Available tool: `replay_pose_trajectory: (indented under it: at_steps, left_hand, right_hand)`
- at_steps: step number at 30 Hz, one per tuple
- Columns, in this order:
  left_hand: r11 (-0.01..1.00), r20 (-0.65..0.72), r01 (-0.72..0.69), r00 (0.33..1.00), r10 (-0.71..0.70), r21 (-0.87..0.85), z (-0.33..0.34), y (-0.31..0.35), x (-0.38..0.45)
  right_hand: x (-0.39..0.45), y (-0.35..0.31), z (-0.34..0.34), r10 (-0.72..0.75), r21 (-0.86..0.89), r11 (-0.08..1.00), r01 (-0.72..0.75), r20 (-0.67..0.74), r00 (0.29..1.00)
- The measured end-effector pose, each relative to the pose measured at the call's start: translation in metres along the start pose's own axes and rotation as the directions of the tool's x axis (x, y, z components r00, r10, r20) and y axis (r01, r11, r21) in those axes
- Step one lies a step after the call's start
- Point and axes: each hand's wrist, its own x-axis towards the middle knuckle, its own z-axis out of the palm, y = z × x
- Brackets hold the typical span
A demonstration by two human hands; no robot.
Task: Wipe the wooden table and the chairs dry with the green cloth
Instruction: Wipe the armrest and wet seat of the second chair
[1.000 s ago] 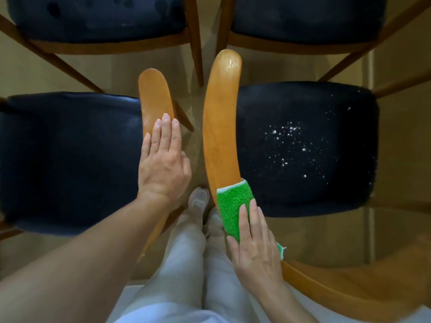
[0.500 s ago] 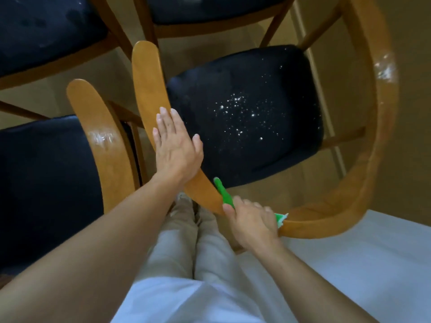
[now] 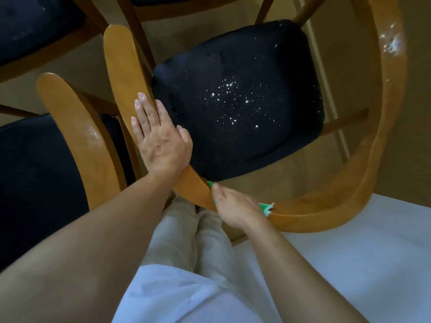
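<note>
A wooden armchair with a curved back rail [image 3: 326, 206] and a dark seat [image 3: 245, 101] speckled with water drops stands below me. My left hand [image 3: 158, 138] lies flat, fingers apart, on its left armrest [image 3: 119, 61]. My right hand [image 3: 235, 208] presses the green cloth [image 3: 267, 208] against the back rail near me; only the cloth's edges show around the hand. Wet patches glint on the right armrest [image 3: 391, 45].
A second chair with a dark seat [image 3: 35, 171] and a wet wooden armrest [image 3: 77, 127] stands at the left. More chairs [image 3: 35, 26] stand beyond. A white surface [image 3: 349, 264] lies at the lower right. My legs [image 3: 186, 234] are close behind the back rail.
My left hand moved from the left chair's armrest onto the right chair's armrest. My right hand slid the cloth along the rail toward the back curve. The view swung right.
</note>
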Motion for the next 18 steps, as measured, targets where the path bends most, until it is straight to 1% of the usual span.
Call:
replay_pose_trajectory:
  at_steps: [1,2,3,4,5,7,8,10,12,14,16,18]
  left_hand:
    - [1.0,-0.005,0.006,1.0,-0.007,-0.002,-0.001,0.001,-0.001]
    - [1.0,-0.009,0.008,1.0,-0.008,-0.004,-0.002,0.002,-0.001]
    - [1.0,-0.008,0.005,1.0,-0.005,-0.01,-0.003,0.003,-0.001]
    - [1.0,-0.008,0.0,1.0,0.0,-0.015,-0.004,0.004,-0.001]
    - [1.0,-0.012,0.0,1.0,0.0,-0.018,-0.006,0.005,-0.002]
    - [1.0,-0.017,0.007,1.0,-0.007,-0.017,-0.008,0.005,-0.002]
    - [1.0,-0.014,0.011,1.0,-0.012,-0.016,-0.008,0.005,-0.002]
    - [1.0,-0.01,0.014,1.0,-0.015,-0.011,-0.01,0.005,-0.002]
    - [1.0,-0.014,0.01,1.0,-0.01,-0.014,-0.011,0.006,-0.002]
    - [1.0,-0.021,0.015,1.0,-0.015,-0.023,-0.012,0.007,-0.002]
    - [0.999,-0.025,0.021,0.999,-0.022,-0.037,-0.013,0.007,-0.003]
    - [0.999,-0.027,0.023,0.999,-0.025,-0.047,-0.012,0.008,-0.002]
  right_hand:
    - [0.004,-0.01,0.004,-0.028,0.088,0.996,0.028,0.01,1.0]
    - [0.007,-0.012,0.004,-0.031,0.134,0.991,0.029,0.018,0.999]
    - [0.005,-0.007,0.0,-0.02,0.136,0.991,0.015,0.038,0.999]
    - [0.002,0.004,-0.006,-0.01,0.075,0.997,0.006,0.058,0.998]
    - [-0.002,0.021,-0.016,-0.016,-0.052,0.998,0.02,0.087,0.996]
    - [-0.007,0.06,-0.04,0.012,-0.349,0.937,0.032,0.123,0.992]
    - [-0.01,0.079,-0.056,0.065,-0.447,0.894,-0.006,0.116,0.991]
    - [-0.009,0.115,-0.089,0.191,-0.582,0.803,-0.129,0.045,0.981]
    - [-0.005,0.142,-0.115,0.295,-0.667,0.702,-0.251,-0.049,0.954]
    - [-0.003,0.152,-0.122,0.323,-0.712,0.642,-0.285,-0.086,0.942]
    - [-0.003,0.144,-0.113,0.326,-0.717,0.646,-0.264,-0.054,0.944]
    - [-0.007,0.123,-0.091,0.281,-0.679,0.713,-0.176,0.046,0.959]
